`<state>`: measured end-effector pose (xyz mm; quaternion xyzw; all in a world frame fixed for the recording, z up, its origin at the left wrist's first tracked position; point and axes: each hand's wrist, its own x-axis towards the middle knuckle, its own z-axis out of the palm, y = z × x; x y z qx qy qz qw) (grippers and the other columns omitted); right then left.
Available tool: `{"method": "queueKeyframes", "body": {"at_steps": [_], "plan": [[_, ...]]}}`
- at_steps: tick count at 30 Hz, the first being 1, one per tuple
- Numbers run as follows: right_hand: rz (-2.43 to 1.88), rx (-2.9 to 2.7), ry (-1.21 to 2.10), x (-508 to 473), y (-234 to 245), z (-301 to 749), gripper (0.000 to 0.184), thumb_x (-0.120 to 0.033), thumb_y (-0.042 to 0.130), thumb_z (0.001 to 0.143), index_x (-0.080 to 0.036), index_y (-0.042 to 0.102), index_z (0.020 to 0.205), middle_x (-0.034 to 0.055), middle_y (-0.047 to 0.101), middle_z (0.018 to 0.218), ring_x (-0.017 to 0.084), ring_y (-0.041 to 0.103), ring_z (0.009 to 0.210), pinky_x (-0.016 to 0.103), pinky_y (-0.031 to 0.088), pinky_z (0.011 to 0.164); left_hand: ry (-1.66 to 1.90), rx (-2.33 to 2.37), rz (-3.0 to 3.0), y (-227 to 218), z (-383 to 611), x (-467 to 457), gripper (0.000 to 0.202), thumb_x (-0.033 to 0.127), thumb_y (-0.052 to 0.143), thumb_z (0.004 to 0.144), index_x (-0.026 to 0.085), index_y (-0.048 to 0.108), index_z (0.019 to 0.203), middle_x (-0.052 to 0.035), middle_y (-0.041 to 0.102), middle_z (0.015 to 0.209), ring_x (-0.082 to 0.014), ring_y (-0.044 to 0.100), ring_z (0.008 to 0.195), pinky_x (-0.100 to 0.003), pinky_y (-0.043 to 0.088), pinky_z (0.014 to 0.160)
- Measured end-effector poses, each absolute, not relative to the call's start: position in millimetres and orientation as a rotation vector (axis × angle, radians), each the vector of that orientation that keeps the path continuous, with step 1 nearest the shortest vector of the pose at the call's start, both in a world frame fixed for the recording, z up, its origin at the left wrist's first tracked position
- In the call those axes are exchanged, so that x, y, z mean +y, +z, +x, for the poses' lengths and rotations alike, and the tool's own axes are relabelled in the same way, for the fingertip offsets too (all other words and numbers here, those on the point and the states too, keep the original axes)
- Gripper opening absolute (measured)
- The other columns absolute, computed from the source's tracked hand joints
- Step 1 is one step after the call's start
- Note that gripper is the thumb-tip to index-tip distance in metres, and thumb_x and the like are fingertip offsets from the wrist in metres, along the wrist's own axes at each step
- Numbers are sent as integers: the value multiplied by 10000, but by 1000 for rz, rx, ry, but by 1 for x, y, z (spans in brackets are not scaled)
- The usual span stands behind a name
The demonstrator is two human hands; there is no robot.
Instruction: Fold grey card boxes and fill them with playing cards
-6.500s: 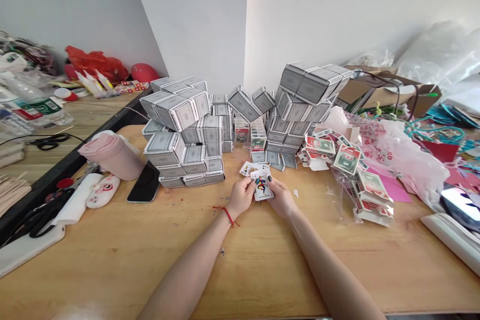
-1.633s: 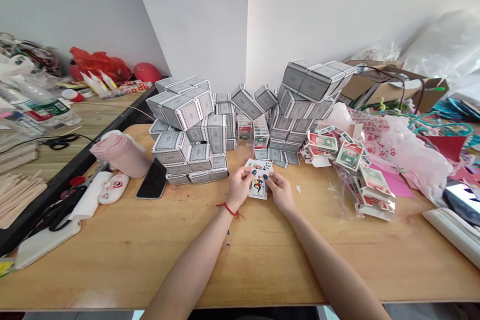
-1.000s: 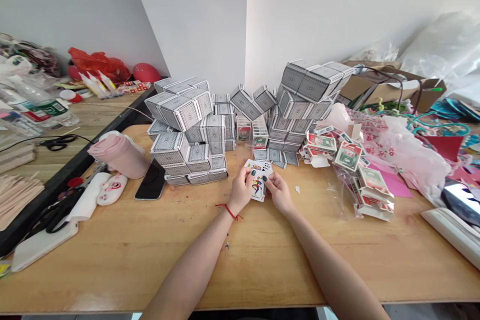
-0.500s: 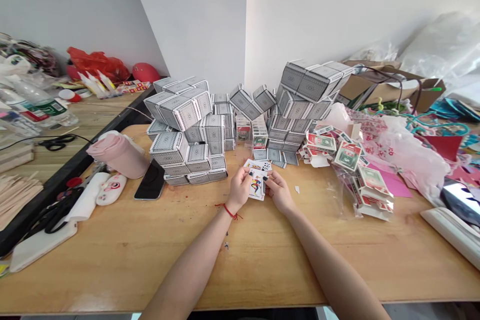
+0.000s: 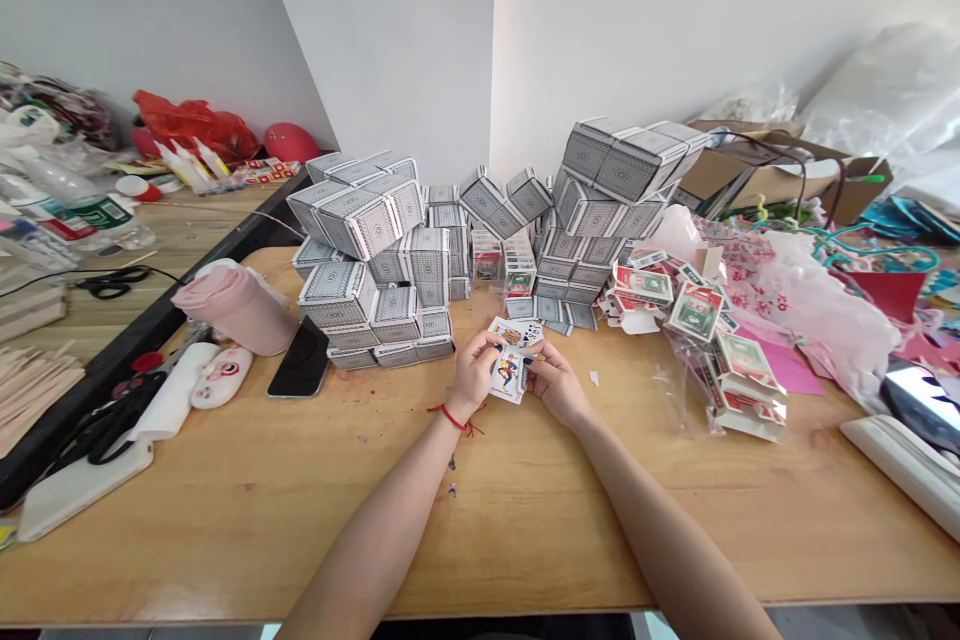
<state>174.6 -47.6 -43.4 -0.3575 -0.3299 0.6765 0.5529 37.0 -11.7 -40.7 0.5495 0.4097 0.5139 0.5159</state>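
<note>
A joker playing card (image 5: pixel 508 376) is pinched between my two hands above the wooden table. My left hand (image 5: pixel 474 370) has its thumb and fingers closed on the card's left side. On the right side, my right hand (image 5: pixel 557 384) grips it in a pinch; its lower fingers are partly hidden. Just beyond the fingertips lie other face-up playing cards (image 5: pixel 516 331), one a court card and one with black pips. Behind them, boxes folded from grey-backed cards stand in a left stack (image 5: pixel 375 260) and a right stack (image 5: pixel 600 220).
Opened card packs (image 5: pixel 697 310) and a plastic bag (image 5: pixel 795 290) are heaped at the right. To the left are a black phone (image 5: pixel 300 360), a pink tumbler (image 5: pixel 236 305) and scissors (image 5: pixel 112 420). A paper scrap (image 5: pixel 594 379) lies right of my hands.
Both hands stay closed on the joker card. The card and my left hand have shifted slightly left, and the card tilts a little more. More of the cards behind shows.
</note>
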Motion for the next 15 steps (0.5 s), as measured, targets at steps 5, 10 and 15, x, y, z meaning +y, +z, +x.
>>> {"method": "queueKeyframes", "body": {"at_steps": [5,10,15], "plan": [[-877,-760,1582,-47,-43,173,159,-224,619,661,-204,476,727,-43,542,619,84,467,478,212,407,461,1236,1004,1349,-39,36,-13,119,173,459,663,161,575,637,16,534,620,-105,456,573,-207,352,534],[-852,-802,1604,-49,-43,177,126,-227,571,669,-206,479,752,-45,522,577,81,443,410,199,372,375,1211,1011,1420,-44,37,-14,119,164,474,668,162,593,656,20,546,609,-94,446,529,-204,345,512],[-797,-816,1746,-48,-37,184,212,-319,523,676,-196,494,847,-23,544,585,94,440,375,192,297,301,1164,988,1473,-40,38,-18,132,152,463,688,159,594,686,13,555,619,-98,466,543,-203,353,521]]}}
